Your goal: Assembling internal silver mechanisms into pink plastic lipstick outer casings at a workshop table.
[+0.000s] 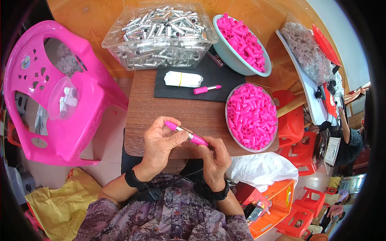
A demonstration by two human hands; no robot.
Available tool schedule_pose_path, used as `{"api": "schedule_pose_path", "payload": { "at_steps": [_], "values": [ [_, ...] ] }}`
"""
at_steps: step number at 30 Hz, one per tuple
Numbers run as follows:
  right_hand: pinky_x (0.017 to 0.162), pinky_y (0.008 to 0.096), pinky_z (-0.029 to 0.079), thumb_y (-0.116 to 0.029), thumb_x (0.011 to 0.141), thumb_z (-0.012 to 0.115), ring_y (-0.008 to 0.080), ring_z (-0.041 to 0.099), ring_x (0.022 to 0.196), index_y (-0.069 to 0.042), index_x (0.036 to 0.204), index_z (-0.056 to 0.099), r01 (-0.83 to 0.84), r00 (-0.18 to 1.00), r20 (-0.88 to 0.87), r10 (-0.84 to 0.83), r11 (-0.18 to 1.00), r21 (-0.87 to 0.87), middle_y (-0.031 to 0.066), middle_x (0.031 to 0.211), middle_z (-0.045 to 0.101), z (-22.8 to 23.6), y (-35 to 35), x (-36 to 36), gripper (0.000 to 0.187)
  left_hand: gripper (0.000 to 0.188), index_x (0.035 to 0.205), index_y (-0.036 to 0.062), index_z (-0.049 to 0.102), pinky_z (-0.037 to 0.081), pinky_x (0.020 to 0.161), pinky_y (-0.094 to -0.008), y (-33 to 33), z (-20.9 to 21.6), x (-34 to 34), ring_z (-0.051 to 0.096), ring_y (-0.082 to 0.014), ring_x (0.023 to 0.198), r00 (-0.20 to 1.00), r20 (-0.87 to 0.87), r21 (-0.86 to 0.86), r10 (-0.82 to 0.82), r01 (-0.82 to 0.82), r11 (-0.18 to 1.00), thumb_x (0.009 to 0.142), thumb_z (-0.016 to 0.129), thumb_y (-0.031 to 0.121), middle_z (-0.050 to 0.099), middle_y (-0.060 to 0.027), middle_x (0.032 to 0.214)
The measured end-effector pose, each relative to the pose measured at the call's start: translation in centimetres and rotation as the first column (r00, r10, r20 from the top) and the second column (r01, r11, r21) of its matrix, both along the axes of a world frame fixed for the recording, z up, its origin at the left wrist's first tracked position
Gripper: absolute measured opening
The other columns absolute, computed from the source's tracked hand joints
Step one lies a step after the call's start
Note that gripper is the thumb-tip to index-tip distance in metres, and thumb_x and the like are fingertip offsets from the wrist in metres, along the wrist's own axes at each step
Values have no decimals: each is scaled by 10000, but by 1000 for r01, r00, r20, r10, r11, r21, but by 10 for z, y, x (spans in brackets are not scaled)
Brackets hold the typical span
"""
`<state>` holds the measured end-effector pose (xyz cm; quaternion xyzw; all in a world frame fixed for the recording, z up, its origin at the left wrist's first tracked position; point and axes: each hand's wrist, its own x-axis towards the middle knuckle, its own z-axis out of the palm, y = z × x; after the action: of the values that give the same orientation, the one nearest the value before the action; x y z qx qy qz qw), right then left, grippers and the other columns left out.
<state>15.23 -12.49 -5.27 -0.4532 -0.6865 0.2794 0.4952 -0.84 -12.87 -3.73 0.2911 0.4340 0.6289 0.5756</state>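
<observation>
A lipstick-shaped pen (197,139), pink at both ends with a silver middle, is held at a slant between my two hands above the table's near edge. My left hand (157,140) pinches its upper, silver part between thumb and fingers. At the lower pink end, the thumb and fingers of my right hand (215,162) are closed on it. On the black mat (177,93) beyond lie a similar pink pen (207,89) and a bundle of thin white sticks (183,79) tied with a yellow band. To the right stands a round tub (228,116) full of pink plastic tubes (251,114).
A clear bin (110,43) of silver tubes (173,30) and a pale basin (231,60) of pink pieces stand at the back. Left is a pink chair (92,108); right are red stools (297,219), an orange crate (277,215) and a white sack (261,168). A person (350,138) sits far right.
</observation>
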Motion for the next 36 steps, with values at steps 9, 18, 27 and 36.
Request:
{"api": "schedule_pose_path", "payload": {
  "at_steps": [9,18,27,36],
  "values": [
    [526,230,394,-9,777,722,113,511,619,13,991,634,-10,998,-59,9,999,-30,66,804,585,1,-1,-3,233,268,1013,13,502,484,572,-201,-1,-1,0,641,-123,723,999,21,-22,24,-23,999,829,693,47,677,-125,850],
    [584,220,446,-71,880,636,88,551,666,34,1001,625,-93,969,-246,22,955,-280,50,785,591,3,-5,-3,161,284,1051,4,481,504,697,-208,-2,2,-3,625,-114,822,1000,14,24,-25,24,999,848,676,43,668,-140,941],
    [604,216,432,-105,922,590,89,523,671,34,1021,621,-108,977,-209,48,952,-285,28,778,571,-1,-4,0,174,282,1012,27,530,492,730,-233,2,0,-4,627,-155,870,989,126,41,-78,73,996,800,715,46,667,-189,966],
    [625,193,424,-114,930,584,74,512,684,27,1058,605,-250,890,-456,-1,835,-491,22,834,587,5,-9,2,192,267,1011,20,607,488,765,-257,3,-5,-4,609,-164,903,993,95,113,-75,64,992,774,729,41,653,-112,935]
  ]
}}
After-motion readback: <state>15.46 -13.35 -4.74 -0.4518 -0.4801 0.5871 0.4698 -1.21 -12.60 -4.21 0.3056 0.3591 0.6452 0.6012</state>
